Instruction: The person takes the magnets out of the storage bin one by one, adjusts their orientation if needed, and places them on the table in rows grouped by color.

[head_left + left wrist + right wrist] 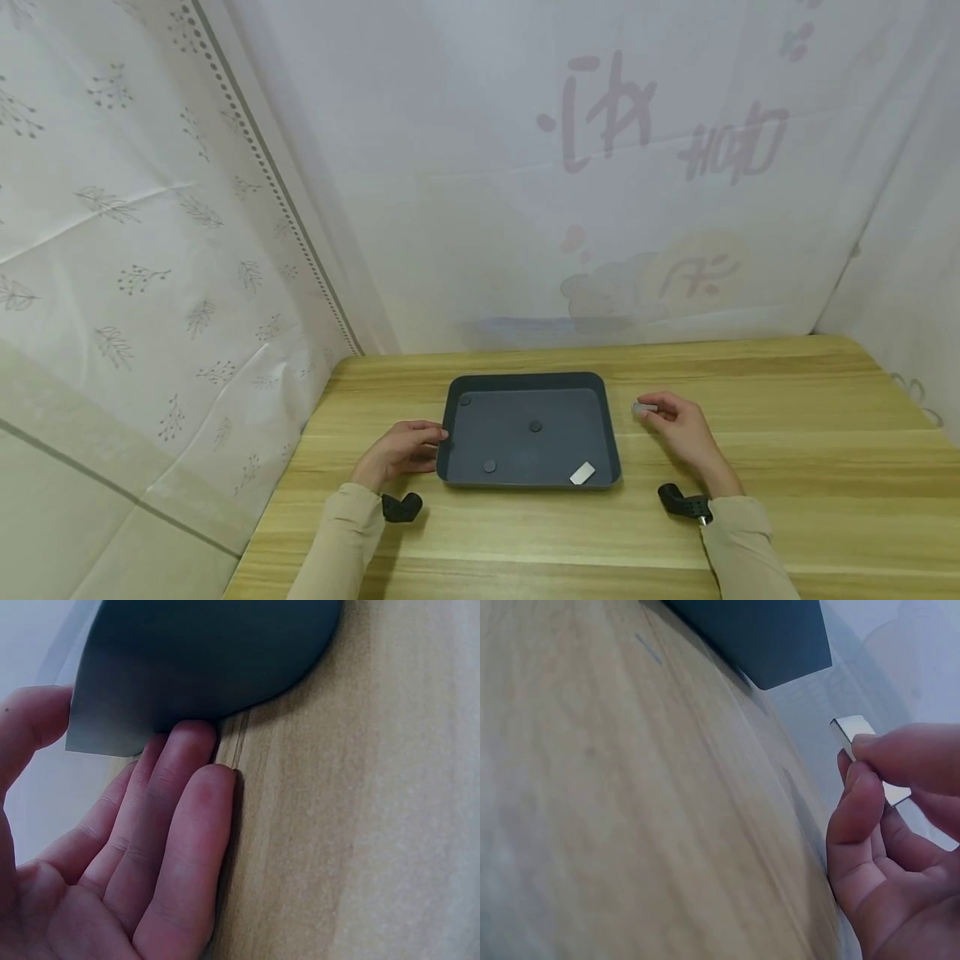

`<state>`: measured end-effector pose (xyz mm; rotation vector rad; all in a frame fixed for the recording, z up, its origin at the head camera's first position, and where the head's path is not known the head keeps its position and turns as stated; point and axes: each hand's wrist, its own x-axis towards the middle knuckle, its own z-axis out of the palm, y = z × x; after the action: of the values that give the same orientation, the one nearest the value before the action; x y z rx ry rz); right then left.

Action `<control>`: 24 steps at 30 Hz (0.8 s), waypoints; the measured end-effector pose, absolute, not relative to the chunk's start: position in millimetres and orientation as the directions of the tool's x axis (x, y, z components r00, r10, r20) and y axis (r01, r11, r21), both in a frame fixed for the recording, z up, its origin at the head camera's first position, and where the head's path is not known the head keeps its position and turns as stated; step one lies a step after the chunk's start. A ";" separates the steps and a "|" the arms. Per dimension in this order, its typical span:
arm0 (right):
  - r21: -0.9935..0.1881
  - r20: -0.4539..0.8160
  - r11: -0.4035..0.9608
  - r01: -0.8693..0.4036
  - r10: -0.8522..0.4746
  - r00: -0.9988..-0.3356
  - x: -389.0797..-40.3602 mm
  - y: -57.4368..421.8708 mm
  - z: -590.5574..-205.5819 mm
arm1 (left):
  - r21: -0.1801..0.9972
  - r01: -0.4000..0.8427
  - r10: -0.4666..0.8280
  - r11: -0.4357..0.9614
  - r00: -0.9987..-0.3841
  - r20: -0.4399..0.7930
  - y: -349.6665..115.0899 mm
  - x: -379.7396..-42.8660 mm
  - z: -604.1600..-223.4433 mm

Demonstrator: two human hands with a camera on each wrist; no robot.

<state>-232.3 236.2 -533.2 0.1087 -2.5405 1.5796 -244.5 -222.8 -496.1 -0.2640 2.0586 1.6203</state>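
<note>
A dark grey rectangular tray with a raised rim lies on the table. My left hand is at its left side; in the left wrist view the thumb touches the rim, and the extended fingers meet the outer wall near the tabletop. To the right of the tray, my right hand pinches a small silver rectangular block between thumb and fingers. Another silver rectangular piece lies in the tray's front right corner. Several small dark discs, including one near the middle, sit on the tray's floor.
The wood-grain table extends around the tray on all sides. Pale printed curtains hang behind it and to both sides. Black wrist-worn devices stick out from both wrists, close over the table.
</note>
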 end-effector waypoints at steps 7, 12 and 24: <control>-0.897 0.086 0.436 -0.071 0.017 -0.996 -234.3 236.8 -532.3 | 0.850 -0.453 0.132 0.268 -0.857 -0.499 -222.1 -246.1 -496.9; -0.877 0.081 0.475 -0.070 0.003 -0.997 -237.1 236.1 -531.7 | 0.851 -0.451 0.140 0.269 -0.856 -0.498 -222.3 -247.3 -497.3; -0.792 0.063 0.608 -0.051 -0.002 -0.998 -239.0 230.5 -525.7 | 0.847 -0.462 0.131 0.263 -0.853 -0.506 -221.7 -246.6 -497.9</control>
<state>-239.0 230.5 -525.7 0.0460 -2.7668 1.3653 -246.6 -221.7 -497.9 -0.2984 2.0571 1.6269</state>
